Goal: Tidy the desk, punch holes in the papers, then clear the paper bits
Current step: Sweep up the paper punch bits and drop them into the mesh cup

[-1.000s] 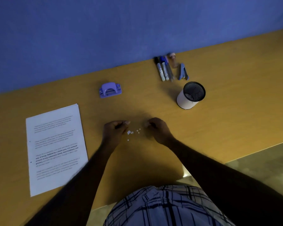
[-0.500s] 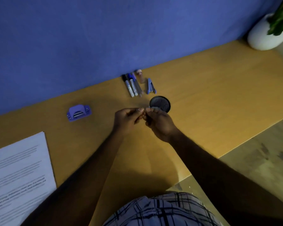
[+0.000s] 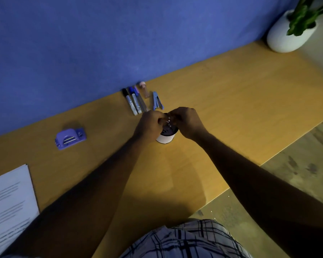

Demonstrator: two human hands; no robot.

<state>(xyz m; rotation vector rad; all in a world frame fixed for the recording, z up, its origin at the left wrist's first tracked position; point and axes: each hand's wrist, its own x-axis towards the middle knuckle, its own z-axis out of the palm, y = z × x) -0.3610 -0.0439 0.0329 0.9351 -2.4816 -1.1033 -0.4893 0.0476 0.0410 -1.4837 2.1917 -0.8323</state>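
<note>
Head view: the camera looks down on a wooden desk (image 3: 241, 101) that stands against a blue wall (image 3: 101, 43).
Left hand (image 3: 150, 123): it is over the left side of the cup, with the fingers curled inward toward the other hand.
Right hand (image 3: 186, 121): it is over the right side of the cup, with the fingers also curled, and the knuckles face the camera.
Hands together: the fingertips of both come near to each other just above the cup's opening. I cannot tell whether either hand pinches something.
Paper bits (image 3: 168, 121): a few small white specks show in the narrow gap between the two hands, directly over the cup. Whether they are held or loose is not clear.
Cup (image 3: 165, 139): white outside and dark inside, it stands upright on the desk, and the hands partly hide it.
Hole punch (image 3: 70, 138): purple, on the desk well to the left of the hands.
Papers (image 3: 9, 202): a printed stack at the lower left, cut by the picture's edge.
Markers (image 3: 133, 101): they lie side by side near the wall, just behind the hands.
Stapler (image 3: 157, 103): blue, just right of the markers.
Small bottle (image 3: 144, 89): between the markers and the stapler, close to the wall.
Plant pot (image 3: 287, 36): white, at the far right end of the desk.
</note>
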